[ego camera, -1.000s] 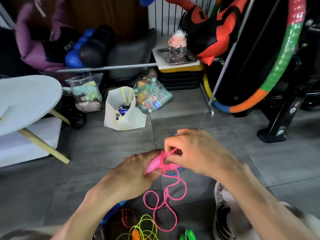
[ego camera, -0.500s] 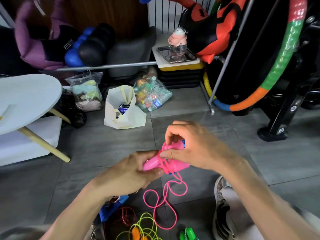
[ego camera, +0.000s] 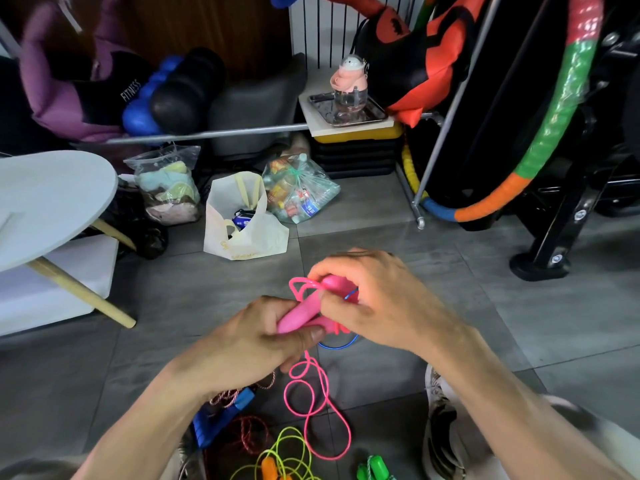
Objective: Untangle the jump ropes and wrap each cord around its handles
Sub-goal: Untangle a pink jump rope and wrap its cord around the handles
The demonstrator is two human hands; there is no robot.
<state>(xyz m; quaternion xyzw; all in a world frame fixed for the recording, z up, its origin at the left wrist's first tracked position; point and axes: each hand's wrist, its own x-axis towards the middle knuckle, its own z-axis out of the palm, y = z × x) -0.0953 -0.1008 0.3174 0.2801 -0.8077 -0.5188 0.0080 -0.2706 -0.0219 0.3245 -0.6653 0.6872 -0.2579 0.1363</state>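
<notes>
My left hand (ego camera: 252,344) grips the pink jump-rope handles (ego camera: 301,311) at their near end, over the grey floor. My right hand (ego camera: 377,299) pinches the pink cord (ego camera: 304,285) at the handles' far end, where a loop of it lies over them. The loose pink cord (ego camera: 322,403) hangs down and coils on the floor. A thin blue cord (ego camera: 341,344) shows under my right hand. At the bottom lie a yellow-green rope with an orange handle (ego camera: 268,467), a green handle (ego camera: 375,467), a blue handle (ego camera: 221,417) and a red-white twisted rope (ego camera: 242,434).
A white round table (ego camera: 52,199) stands at the left. A white bag (ego camera: 242,223) and two clear plastic bags (ego camera: 298,192) sit on the floor ahead. A coloured hoop (ego camera: 540,140) and black equipment stand at the right. A shoe (ego camera: 446,441) is at the lower right.
My right hand has carried the pink cord up and over the far end of the handles, adding a turn. The loose cord on the floor has shortened slightly.
</notes>
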